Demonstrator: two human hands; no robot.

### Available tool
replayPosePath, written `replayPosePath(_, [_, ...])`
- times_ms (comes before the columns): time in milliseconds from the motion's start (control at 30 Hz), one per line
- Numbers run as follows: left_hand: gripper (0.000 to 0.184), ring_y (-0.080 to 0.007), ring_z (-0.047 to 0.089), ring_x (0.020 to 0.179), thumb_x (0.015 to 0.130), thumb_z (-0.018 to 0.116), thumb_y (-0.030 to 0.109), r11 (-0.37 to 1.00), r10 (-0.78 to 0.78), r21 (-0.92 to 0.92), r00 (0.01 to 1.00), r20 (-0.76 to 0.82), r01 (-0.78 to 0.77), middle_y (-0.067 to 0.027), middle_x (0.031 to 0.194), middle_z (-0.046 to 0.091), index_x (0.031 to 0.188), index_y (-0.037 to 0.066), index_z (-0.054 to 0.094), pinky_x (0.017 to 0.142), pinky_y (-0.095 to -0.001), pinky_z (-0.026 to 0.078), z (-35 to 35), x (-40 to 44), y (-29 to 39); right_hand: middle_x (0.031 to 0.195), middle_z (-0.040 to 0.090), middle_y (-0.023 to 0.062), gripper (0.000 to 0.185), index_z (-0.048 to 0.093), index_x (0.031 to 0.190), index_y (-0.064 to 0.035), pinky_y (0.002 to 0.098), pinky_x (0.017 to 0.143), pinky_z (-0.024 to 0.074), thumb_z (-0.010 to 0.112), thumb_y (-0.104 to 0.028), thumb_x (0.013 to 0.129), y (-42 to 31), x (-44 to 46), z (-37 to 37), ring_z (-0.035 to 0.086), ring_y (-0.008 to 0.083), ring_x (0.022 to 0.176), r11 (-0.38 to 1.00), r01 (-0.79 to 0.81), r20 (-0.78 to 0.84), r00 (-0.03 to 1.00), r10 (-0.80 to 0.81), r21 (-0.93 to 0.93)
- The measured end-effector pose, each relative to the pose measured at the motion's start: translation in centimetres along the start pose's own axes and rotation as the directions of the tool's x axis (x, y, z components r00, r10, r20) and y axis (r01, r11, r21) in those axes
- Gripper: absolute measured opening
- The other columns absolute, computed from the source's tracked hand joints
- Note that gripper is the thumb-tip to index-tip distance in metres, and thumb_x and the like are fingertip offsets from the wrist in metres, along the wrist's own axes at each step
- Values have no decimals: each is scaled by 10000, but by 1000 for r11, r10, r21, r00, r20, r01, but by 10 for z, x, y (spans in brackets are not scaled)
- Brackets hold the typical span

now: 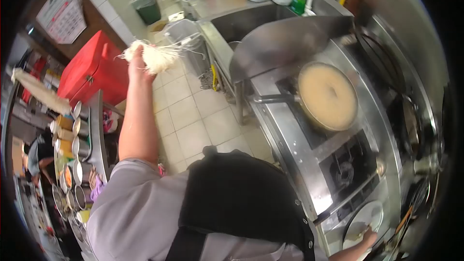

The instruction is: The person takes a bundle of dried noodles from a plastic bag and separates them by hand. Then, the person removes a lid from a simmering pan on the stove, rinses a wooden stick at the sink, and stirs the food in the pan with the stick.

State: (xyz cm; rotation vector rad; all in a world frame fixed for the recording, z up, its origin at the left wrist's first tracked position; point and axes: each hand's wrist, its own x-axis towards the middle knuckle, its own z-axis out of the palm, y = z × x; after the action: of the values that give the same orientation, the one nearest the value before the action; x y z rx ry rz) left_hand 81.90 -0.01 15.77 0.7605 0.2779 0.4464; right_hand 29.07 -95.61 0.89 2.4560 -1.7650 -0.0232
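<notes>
My left hand (137, 59) is stretched out to the upper left, wrapped round a bundle of thin white dry noodles (158, 59). Loose strands stick out to the right of the fist. Down at the lower right, my right hand (367, 239) is at a pale round dish (366, 221) on the steel counter. Its fingers look closed at the dish's inner surface, but what they hold is too small to make out. A pot of cloudy beige liquid (328, 96) with a long handle (275, 99) stands on the stove between the two hands.
A bare gas burner (344, 171) lies in front of the pot. Behind a curved metal splash guard (285, 43) is a sink (251, 17). A red cooler box (92, 70) and a shelf of containers are on the left. A person (41, 157) is at the far left.
</notes>
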Motion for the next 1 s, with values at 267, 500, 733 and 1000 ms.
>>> replayPosePath(267, [370,-289,621,895,960,564,284,984,-156,-100,982,-110,146,-162,999,624,1172,-13,499,834,-441,529,-85,-22,19,871,667,242,546,658,940,41,477,727,486,498,-481,953,-124,-22,-158,625,414,796,893,305,-393,905,-163,330])
replayPosePath(500, [356,-281,636,861,922,605,357,959,-281,7,959,-36,282,-108,974,655,1088,43,590,817,-465,532,-231,-34,55,1011,685,154,290,641,1122,-26,342,860,480,545,-243,954,-285,-130,-212,642,249,960,663,602,-423,794,-437,445])
replayPosePath(733, [365,-269,618,898,947,569,362,872,-464,126,881,-92,473,-89,1048,625,1176,78,548,750,-446,548,-361,-24,46,1060,655,259,560,663,1048,13,462,915,471,585,-503,845,-264,-194,-144,608,412,1057,958,262,147,950,-277,114])
replayPosePath(1000, [361,-269,607,870,971,532,322,832,-487,218,860,-151,510,-66,1055,577,1260,111,489,715,-459,553,-340,10,29,992,674,232,600,645,1001,-3,449,863,486,631,-571,806,-246,-260,-95,635,384,990,974,155,172,968,-184,166])
